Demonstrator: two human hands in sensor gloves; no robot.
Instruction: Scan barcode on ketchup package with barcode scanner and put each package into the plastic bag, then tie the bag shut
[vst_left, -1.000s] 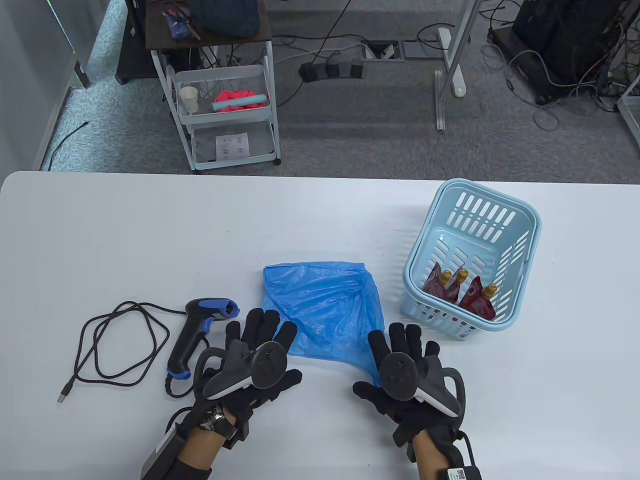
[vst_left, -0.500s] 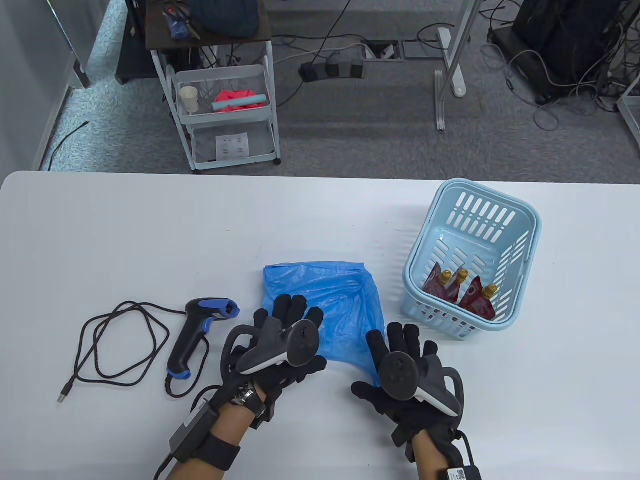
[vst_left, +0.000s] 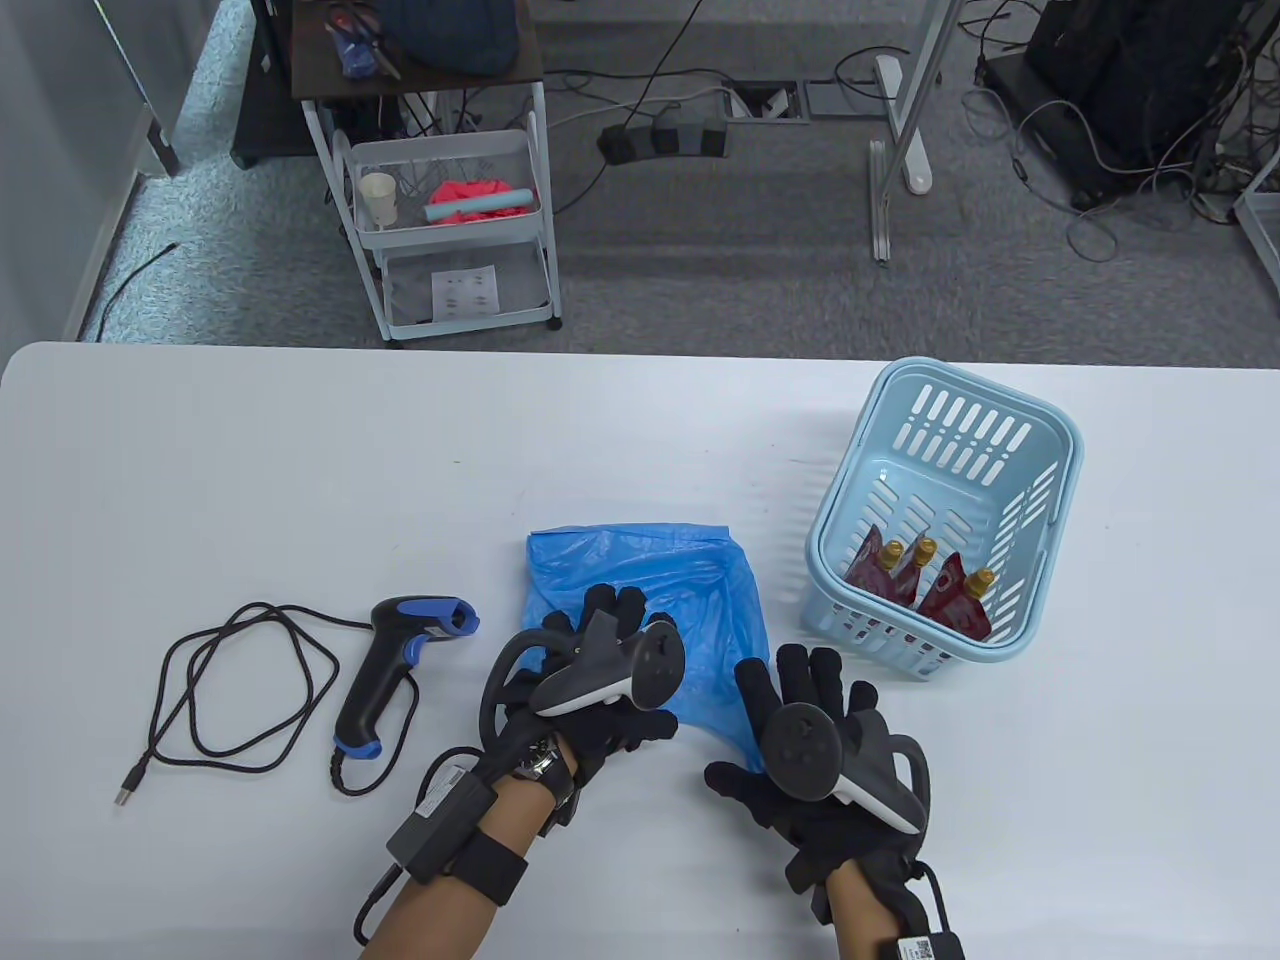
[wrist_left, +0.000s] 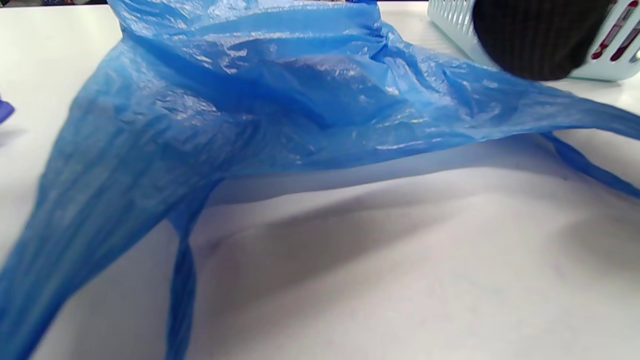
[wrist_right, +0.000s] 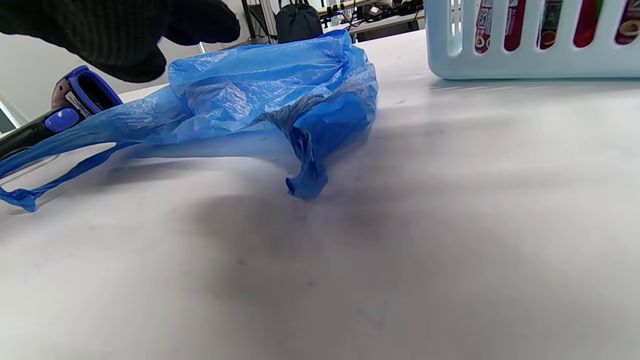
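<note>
Centrally, near the table's front edge, the blue plastic bag (vst_left: 650, 610) is seen lying crumpled on the white table (vst_left: 300, 470). The left hand (vst_left: 600, 690) is placed over the bag's near-left part with its fingers spread; whether the film is actually pinched cannot be told. The right hand (vst_left: 810, 760) is held flat with fingers straight and spread, just right of the bag's near corner, and nothing is held by it. In the left wrist view the bag (wrist_left: 260, 115) is seen raised off the surface, a handle loop hanging below it. The barcode scanner (vst_left: 400, 670) is laid to the left of the bag, its coiled cable (vst_left: 230, 690) farther left. The ketchup packages (vst_left: 925, 590) are kept inside the light blue basket (vst_left: 1060, 450) at the right. Bare tabletop is left across the far half and along the near right.
</note>
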